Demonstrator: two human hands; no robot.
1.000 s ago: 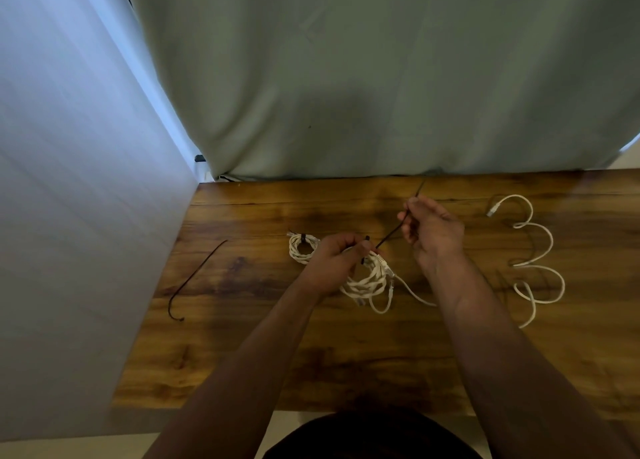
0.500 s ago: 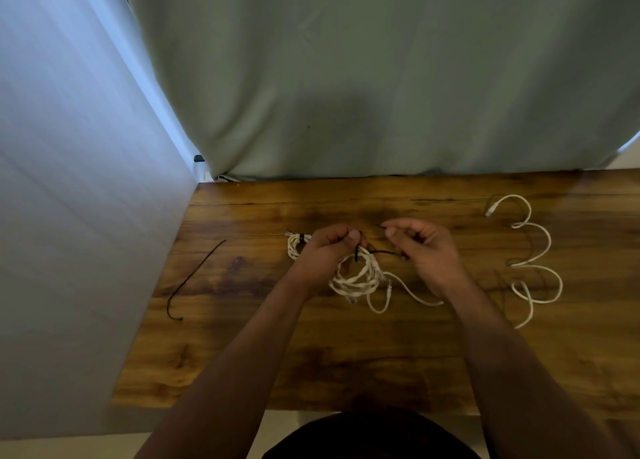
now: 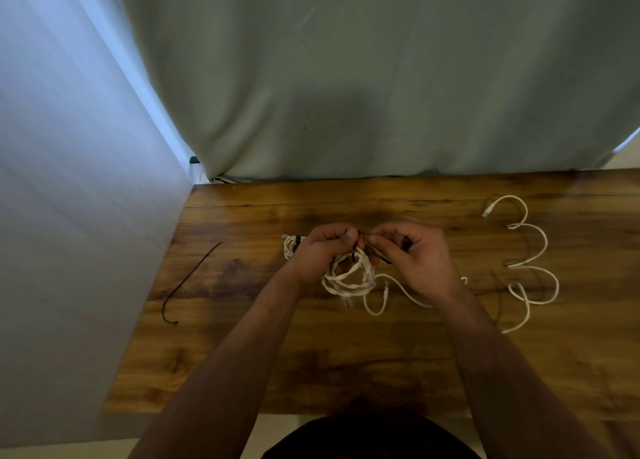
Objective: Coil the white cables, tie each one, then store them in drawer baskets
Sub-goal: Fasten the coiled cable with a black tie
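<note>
Above the table (image 3: 311,372), both hands, left (image 3: 320,251) and right (image 3: 420,256), pinch a black tie (image 3: 375,255) around the coil (image 3: 349,278); a loose cable (image 3: 533,268) lies right.

Wooden table (image 3: 346,372), glossy dark-brown grain, fills lower frame. Grey-green curtain (image 3: 381,78) hangs behind its far edge, folds visible. Pale wall (image 3: 69,216) along table's left side, lit bluish. Strip of light floor (image 3: 207,444) below near edge.

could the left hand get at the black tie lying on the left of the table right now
Probably not yet: the left hand is holding the coiled cable. The path to the spare black tie looks clear over bare table.
</note>
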